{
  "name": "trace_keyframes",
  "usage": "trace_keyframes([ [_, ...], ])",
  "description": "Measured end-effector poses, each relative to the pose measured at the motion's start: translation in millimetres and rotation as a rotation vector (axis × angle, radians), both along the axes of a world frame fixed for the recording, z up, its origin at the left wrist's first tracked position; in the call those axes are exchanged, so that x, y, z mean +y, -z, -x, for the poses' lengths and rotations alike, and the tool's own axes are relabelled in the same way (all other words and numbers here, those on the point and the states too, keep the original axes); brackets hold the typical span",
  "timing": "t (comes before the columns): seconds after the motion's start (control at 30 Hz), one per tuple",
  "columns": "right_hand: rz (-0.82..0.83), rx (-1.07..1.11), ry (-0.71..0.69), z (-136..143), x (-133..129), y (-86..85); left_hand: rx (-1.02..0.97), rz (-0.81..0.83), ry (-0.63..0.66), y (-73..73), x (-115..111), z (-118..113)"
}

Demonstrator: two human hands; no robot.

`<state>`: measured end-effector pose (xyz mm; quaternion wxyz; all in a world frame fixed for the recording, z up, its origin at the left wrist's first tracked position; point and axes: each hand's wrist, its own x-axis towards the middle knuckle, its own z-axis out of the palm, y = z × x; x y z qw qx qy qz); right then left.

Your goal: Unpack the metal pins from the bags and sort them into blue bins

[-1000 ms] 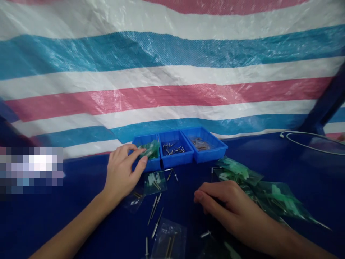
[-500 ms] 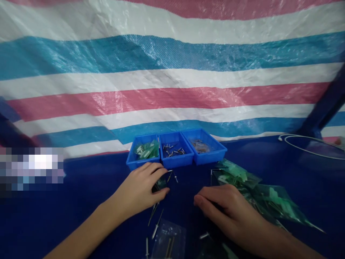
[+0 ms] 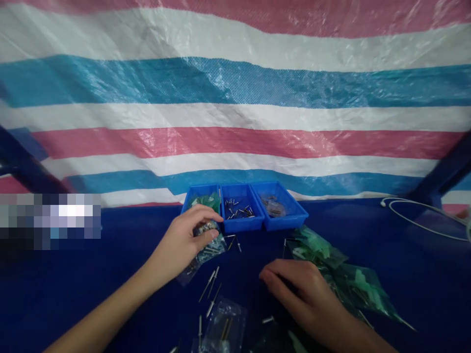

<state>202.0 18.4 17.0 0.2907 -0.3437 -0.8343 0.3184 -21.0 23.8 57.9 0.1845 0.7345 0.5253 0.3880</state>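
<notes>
My left hand (image 3: 195,233) is closed round a clear plastic bag of small metal parts (image 3: 211,247), just in front of the left blue bin (image 3: 186,201). My right hand (image 3: 290,284) rests on the dark blue table with its fingers curled; what it holds, if anything, is hidden. Rivets (image 3: 211,284) lie loose between my hands. Nearer me is a clear bag (image 3: 233,318) with long metal pins inside. Green-filled bags (image 3: 362,284) lie beside and beyond my right hand.
The middle bin (image 3: 243,225) holds loose rivets and the right bin (image 3: 287,223) holds small clear bags. A white cable (image 3: 415,201) loops at the far right. A striped sheet (image 3: 235,117) hangs behind the table (image 3: 121,235).
My left hand has moved left and slightly up to the left bin, and the bag under it now shows. My right hand keeps its curled pose. The view has shifted slightly.
</notes>
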Motion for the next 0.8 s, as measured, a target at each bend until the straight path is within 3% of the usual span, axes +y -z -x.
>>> trace_keyframes([
  [0.1,0.213,0.119,-0.032,1,-6,-11.4,-0.290,0.046,-0.010,-5.7,-16,-24],
  [0.2,0.419,0.202,-0.135,5,-13,-17.8,-0.432,0.134,0.063,-2.5,-31,-56],
  [0.3,0.523,0.259,-0.125,7,-16,-17.4,-0.558,0.259,0.053,2.5,-34,-73],
  [0.4,0.567,0.278,-0.075,4,-10,-13.5,-0.632,0.352,0.100,9.1,-25,-69],
  [0.53,0.558,0.243,-0.136,-2,3,-5.7,-0.503,0.545,0.282,28.1,-14,-54],
  [0.67,0.593,0.200,-0.156,-4,11,5.2,-0.542,0.534,0.258,46.8,-15,-51],
  [0.8,0.656,0.207,-0.131,-5,14,12.7,-0.552,0.492,0.252,50.7,-18,-53],
])
